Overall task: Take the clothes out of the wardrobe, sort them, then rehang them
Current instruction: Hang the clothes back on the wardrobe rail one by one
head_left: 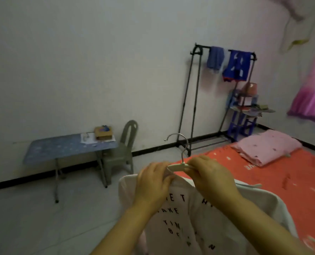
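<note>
The clothes rack (203, 46) has bare rail at its left end, while two blue garments (236, 65) crowd the right. Open floor (61, 218) leads there, between the chair (119, 153) and what seems a folded pink blanket (267, 146).

At six o'clock, nearest us, our left hand (153, 183) and right hand (208, 177) hold a clothes hanger (177, 165), with a T-shirt (180, 218) hanging below it. At nine o'clock a folding table (61, 148) stands against the wall, a cardboard box (103, 133) on its far right corner and a chair (122, 150) just to its right. At one o'clock stands a garment rack (191, 100), with two garments (237, 68) draped over its top rail and a small shelf unit (245, 115) at its right end. At three o'clock a mat (281, 181) lies on the floor, a folded blanket (267, 146) on its far end.
</note>
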{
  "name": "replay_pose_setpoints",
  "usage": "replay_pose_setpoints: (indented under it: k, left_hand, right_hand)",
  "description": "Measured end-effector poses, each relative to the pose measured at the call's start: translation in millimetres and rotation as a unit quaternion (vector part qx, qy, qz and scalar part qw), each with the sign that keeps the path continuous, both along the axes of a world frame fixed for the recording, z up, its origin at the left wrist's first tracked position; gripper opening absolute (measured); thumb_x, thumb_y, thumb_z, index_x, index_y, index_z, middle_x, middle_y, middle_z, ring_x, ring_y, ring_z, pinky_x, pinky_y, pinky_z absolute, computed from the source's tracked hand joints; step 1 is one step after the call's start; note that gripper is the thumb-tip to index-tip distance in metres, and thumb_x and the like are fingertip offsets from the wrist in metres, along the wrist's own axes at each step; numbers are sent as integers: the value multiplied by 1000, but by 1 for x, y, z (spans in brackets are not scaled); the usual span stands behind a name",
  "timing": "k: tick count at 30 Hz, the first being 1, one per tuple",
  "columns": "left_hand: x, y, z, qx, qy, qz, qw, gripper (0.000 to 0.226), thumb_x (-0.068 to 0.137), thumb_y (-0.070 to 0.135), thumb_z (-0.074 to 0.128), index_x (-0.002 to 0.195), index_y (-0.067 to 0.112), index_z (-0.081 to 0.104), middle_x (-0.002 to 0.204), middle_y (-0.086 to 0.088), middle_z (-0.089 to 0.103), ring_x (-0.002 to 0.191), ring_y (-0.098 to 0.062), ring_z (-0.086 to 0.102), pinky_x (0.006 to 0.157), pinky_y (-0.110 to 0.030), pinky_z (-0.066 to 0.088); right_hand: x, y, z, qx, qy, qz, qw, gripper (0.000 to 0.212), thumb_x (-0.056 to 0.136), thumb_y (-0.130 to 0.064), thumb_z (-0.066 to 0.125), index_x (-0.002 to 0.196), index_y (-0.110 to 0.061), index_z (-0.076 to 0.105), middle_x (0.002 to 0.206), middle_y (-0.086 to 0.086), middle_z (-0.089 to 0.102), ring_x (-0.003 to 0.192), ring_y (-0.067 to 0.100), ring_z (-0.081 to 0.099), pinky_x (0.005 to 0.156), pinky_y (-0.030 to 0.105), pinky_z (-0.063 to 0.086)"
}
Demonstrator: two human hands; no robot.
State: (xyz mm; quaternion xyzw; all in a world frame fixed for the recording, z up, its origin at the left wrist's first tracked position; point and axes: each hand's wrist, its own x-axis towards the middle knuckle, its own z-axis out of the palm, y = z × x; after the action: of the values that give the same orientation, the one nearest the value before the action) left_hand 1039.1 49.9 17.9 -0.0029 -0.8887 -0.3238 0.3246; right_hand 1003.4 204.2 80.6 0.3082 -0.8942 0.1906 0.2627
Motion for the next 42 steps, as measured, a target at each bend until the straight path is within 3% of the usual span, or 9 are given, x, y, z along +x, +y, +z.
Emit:
replay_pose_setpoints:
  k: [4, 7, 14, 17, 21, 23, 27, 35, 42]
  left_hand:
    - [42, -123, 26, -14, 38, 126, 991, 26, 84, 34, 53, 102, 21, 66, 94, 6, 63, 86, -12, 53, 85, -36, 46]
    - [64, -192, 39, -34, 65, 202, 977, 30, 85, 39, 50, 99, 20, 68, 91, 5, 65, 83, -18, 60, 80, -36, 46]
    - [70, -310, 73, -99, 30, 311, 945, 62, 82, 60, 27, 131, 31, 52, 112, 12, 63, 106, -9, 54, 110, -38, 24]
    - [71, -363, 79, -110, 37, 373, 921, 53, 83, 52, 32, 124, 31, 58, 95, 9, 66, 89, -13, 60, 89, -34, 42]
    - [82, -420, 91, -99, 39, 447, 888, 49, 84, 50, 36, 120, 30, 62, 98, 9, 65, 87, -12, 60, 77, -28, 42]
    - [94, -447, 94, -89, 41, 491, 866, 49, 84, 54, 37, 121, 33, 60, 98, 13, 62, 87, -9, 58, 78, -22, 37]
    - [122, -501, 94, -74, 20, 547, 834, 44, 84, 47, 44, 123, 35, 59, 91, 21, 49, 87, -6, 54, 78, -23, 32]
    - [182, -637, 84, -53, 18, 599, 799, 35, 93, 34, 55, 127, 37, 54, 93, 19, 45, 91, -5, 50, 78, -20, 26]
    - [241, -761, 97, -30, 53, 633, 772, 46, 83, 44, 44, 125, 33, 58, 101, 14, 53, 98, -9, 50, 89, -30, 42]
  right_hand:
    - [1, -117, 30, -10, -27, 77, 997, 17, 93, -33, 53, 96, -20, 63, 93, -4, 59, 82, 18, 56, 63, 32, 42]
    - [2, -191, 42, -47, -32, 150, 987, 17, 93, -34, 52, 97, -21, 63, 94, -5, 60, 83, 15, 54, 70, 33, 45]
    - [-14, -356, 49, -81, -29, 324, 942, 9, 90, -25, 59, 95, -20, 65, 84, -9, 58, 74, 10, 51, 68, 30, 47]
    - [-23, -422, 56, -80, -41, 389, 917, 12, 93, -28, 54, 103, -26, 61, 87, -12, 55, 83, 13, 57, 68, 27, 41]
    - [-32, -498, 60, -87, -25, 467, 880, 31, 92, -28, 55, 123, -30, 54, 115, -8, 59, 102, 15, 58, 75, 27, 40]
    - [-33, -534, 57, -92, -1, 505, 858, 35, 92, -26, 53, 126, -34, 51, 113, -6, 60, 94, 17, 62, 70, 28, 45]
    - [-23, -607, 44, -57, 76, 547, 831, 39, 79, -29, 49, 118, -33, 49, 78, -3, 66, 50, 18, 59, 42, 25, 43]
    - [25, -773, 31, -110, 187, 609, 762, 43, 81, -24, 46, 123, -27, 50, 76, 0, 63, 46, 19, 52, 43, 24, 38]
    - [85, -915, 53, -102, 197, 645, 731, 64, 66, -15, 68, 126, -28, 48, 77, -1, 60, 52, 16, 53, 35, 24, 33]
